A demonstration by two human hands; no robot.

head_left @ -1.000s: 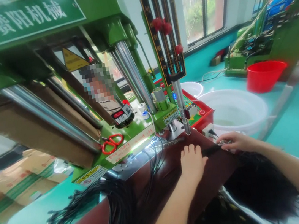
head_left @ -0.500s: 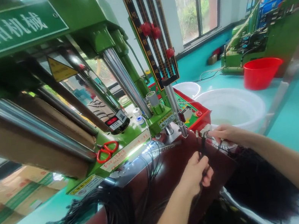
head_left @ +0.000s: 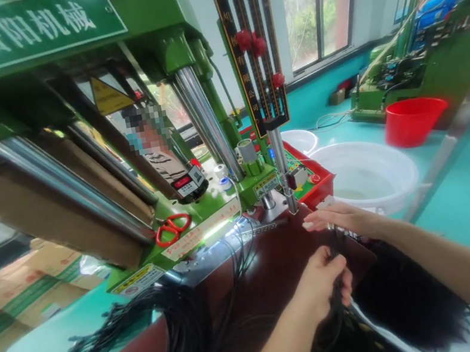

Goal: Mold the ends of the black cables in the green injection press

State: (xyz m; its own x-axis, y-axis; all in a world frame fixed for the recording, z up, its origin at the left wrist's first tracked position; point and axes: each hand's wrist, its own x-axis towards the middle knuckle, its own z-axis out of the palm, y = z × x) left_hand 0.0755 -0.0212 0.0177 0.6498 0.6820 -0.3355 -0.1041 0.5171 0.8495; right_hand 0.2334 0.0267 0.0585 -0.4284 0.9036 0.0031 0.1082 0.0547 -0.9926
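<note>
My left hand (head_left: 324,284) is closed around a small bunch of thin black cables (head_left: 340,312) over the dark red tabletop (head_left: 274,272). Just beyond it, my right hand (head_left: 348,220) stretches its fingers out flat to the left, close above the upper ends of that bunch. Small metal-looking connector ends show under those fingers; whether they touch is unclear. A thick bundle of black cables (head_left: 179,337) drapes over the tabletop's left side. Several thin cables run from the green press's lower plate (head_left: 213,258) across the tabletop.
The green press (head_left: 197,207) stands ahead, with red-handled scissors (head_left: 173,229) on its ledge. A red control box (head_left: 320,182) sits right of it. White tubs (head_left: 366,174) and a red bucket (head_left: 414,120) stand on the floor. Another person (head_left: 163,158) is behind the press.
My right hand has gone from pinching at the cable ends to fingers stretched flat. My left hand, with the cables, has shifted slightly right and down. The view has shifted a little.
</note>
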